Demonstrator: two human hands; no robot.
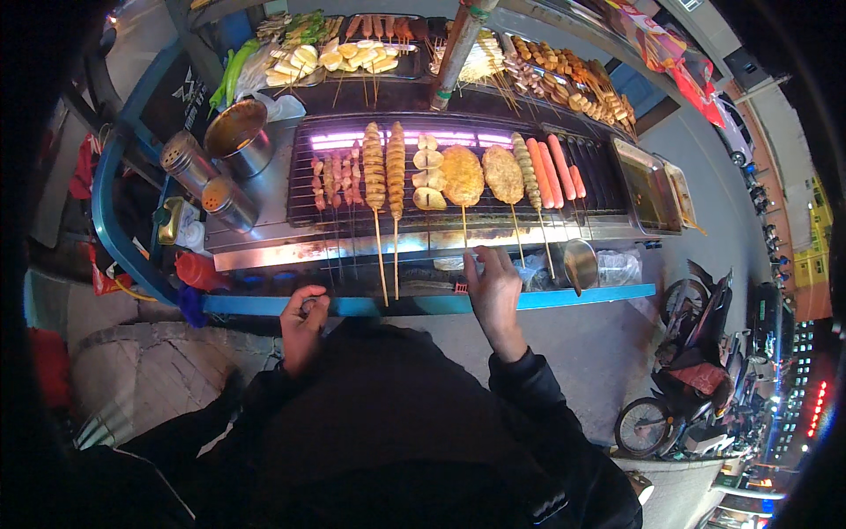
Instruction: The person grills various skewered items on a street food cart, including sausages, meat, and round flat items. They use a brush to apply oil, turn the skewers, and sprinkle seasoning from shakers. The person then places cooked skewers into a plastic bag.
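My left hand (304, 324) is curled, thumb against fingertips, over the blue front rail (423, 304). Whether it pinches anything cannot be told. Thin metal skewers of meat pieces (337, 178) lie just beyond it on the grill rack (304, 159). My right hand (496, 287) is at the lower end of a wooden stick bearing a browned patty (462, 175). Thumb and stick meet there, but a grip is not clear. Two spiral-cut skewers (374, 165), a skewer of pale round slices (428, 172), a second patty (502, 174), a greenish spiral skewer (526, 168) and pink sausages (556, 165) share the rack.
At left stand two perforated shaker tins (228, 203), a metal pot (254, 149) and a red bottle (197, 271). A metal cup (581, 261) sits front right, an oily tray (651, 188) beyond the rack. A post (459, 56) rises before several food trays (423, 63).
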